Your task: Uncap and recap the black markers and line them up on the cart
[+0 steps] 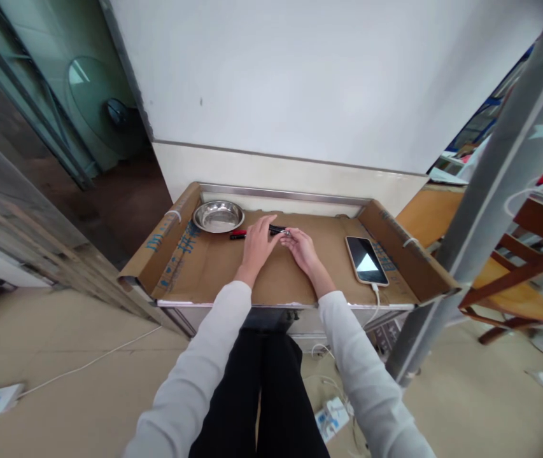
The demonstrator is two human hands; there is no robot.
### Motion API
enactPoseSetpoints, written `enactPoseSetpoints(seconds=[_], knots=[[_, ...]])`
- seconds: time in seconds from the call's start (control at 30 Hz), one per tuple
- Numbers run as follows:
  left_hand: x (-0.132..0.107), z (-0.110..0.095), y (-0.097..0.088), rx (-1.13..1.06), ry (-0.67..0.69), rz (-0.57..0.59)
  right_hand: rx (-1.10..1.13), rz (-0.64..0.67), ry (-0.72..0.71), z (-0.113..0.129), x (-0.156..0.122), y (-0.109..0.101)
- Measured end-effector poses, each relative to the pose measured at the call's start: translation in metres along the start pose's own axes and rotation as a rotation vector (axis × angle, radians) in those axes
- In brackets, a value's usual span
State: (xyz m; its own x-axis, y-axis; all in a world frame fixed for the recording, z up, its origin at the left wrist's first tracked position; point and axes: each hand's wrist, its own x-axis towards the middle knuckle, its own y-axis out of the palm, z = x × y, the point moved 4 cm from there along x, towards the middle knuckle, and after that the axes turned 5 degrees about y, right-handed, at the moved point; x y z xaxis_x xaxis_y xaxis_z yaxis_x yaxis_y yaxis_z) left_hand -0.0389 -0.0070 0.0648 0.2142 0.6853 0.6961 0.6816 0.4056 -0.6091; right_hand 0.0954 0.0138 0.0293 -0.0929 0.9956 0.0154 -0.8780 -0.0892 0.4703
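Both of my hands rest on a table covered with brown cardboard (pixel 214 273). My left hand (pixel 258 245) lies over a red and black tool (pixel 239 235), its fingers curled round the black handle. My right hand (pixel 300 247) is closed in a pinch at the tool's small shiny metal tip (pixel 284 233). A round steel bowl (pixel 218 216) stands just left of my left hand, at the back of the table.
A phone (pixel 366 259) with a lit screen lies at the right, its white cable dropping over the front edge. Raised cardboard flaps border both sides. A grey metal post (pixel 486 191) stands at the right. Power strips lie on the floor.
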Motion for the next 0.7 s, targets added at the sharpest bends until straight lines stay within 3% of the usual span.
enactPoseSetpoints(seconds=[0.17, 0.23, 0.4, 0.7], knots=[[0.0003, 0.0013, -0.0047, -0.096, -0.004, -0.133, 0.152, -0.053, 0.112, -0.0003, -0.0011, -0.0012], [-0.0005, 0.0021, -0.0035, -0.158, 0.008, -0.114, 0.209, -0.05, 0.138, -0.0008, -0.0012, -0.001], [-0.003, -0.0021, 0.0052, -0.272, 0.063, 0.081, 0.25, -0.028, 0.163, -0.0015, -0.0015, -0.0017], [-0.0053, 0.0007, -0.001, -0.265, -0.048, -0.062, 0.251, -0.023, 0.197, -0.0025, -0.0012, -0.0053]])
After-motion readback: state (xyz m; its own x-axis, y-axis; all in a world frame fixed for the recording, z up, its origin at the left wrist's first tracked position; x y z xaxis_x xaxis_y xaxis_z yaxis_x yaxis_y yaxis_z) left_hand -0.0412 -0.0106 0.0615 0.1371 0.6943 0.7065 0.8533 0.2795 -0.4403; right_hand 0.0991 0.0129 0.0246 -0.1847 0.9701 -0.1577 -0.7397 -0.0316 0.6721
